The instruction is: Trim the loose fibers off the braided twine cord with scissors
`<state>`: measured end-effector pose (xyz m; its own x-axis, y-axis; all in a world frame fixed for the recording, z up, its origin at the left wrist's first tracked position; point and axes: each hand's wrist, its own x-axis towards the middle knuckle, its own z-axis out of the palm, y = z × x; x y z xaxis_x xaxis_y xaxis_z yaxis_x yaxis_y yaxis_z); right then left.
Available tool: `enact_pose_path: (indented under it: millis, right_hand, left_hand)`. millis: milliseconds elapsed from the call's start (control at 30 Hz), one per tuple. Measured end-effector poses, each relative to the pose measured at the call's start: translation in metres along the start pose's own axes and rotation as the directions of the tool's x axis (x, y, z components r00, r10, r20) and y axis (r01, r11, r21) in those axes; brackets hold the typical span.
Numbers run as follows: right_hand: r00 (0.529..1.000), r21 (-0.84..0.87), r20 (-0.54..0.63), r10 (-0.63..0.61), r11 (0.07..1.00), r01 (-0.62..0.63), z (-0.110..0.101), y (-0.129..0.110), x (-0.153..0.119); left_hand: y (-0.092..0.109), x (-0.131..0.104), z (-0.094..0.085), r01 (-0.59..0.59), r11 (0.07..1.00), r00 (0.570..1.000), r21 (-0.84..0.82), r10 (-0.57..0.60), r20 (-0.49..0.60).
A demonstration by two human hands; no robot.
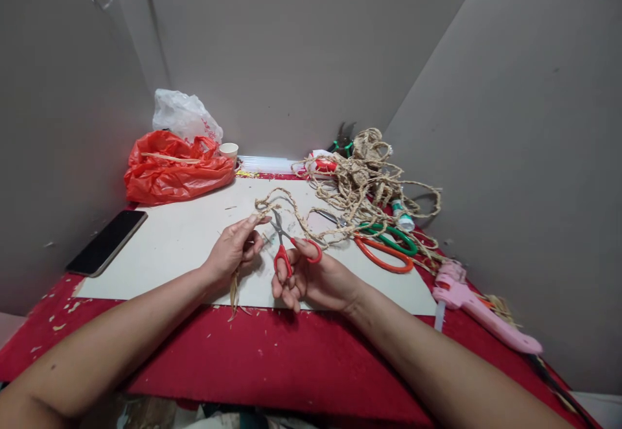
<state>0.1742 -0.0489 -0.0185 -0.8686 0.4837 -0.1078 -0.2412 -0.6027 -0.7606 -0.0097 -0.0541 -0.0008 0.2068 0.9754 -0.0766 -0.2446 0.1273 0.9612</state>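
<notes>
My left hand (236, 247) pinches a braided straw rope (286, 199) near its end, over the white board (160, 247). Loose dry strands (234, 289) hang below that hand. In my right hand (315, 277) are small red-handled scissors (284, 238), with thumb and fingers through the loops. Their blades are parted and point up beside the rope near my left fingertips; I cannot tell whether they touch it. From my left hand the rope curves right toward a tangled heap of the same rope (359, 183).
Larger scissors with orange and green handles (386, 254) lie right of my right hand. A pink glue gun (476, 299) rests at the right edge. On the left are a black phone (107, 241), a red plastic bag (177, 176) and a paper cup (229, 150). Grey walls enclose the table.
</notes>
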Motion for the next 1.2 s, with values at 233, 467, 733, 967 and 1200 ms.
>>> enact_pose_path:
  millis: [233,467,733,967,1200]
  right_hand:
    - [0.998,0.026,0.056,0.020,0.999,-0.021,-0.001,0.001,-0.001]
    - [0.996,0.062,0.086,0.030,0.997,-0.035,-0.006,0.006,0.003]
    - [0.999,0.085,0.046,-0.014,0.996,0.010,-0.006,0.005,0.004]
    - [0.998,0.054,-0.047,-0.031,0.998,0.034,-0.005,0.006,0.004]
    - [0.991,0.017,-0.129,-0.046,0.999,0.048,-0.006,0.008,0.005]
  left_hand:
    - [-0.009,0.002,0.001,-0.045,0.996,0.999,-0.079,0.046,0.002]
    - [-0.011,0.005,0.001,-0.024,0.991,1.000,-0.134,0.022,-0.013]
    - [-0.009,0.004,0.000,0.042,0.977,0.998,-0.210,-0.049,-0.028]
    - [-0.008,0.003,0.000,0.075,0.964,0.996,-0.255,-0.085,-0.028]
    - [-0.008,0.003,-0.001,0.083,0.958,0.995,-0.274,-0.094,-0.025]
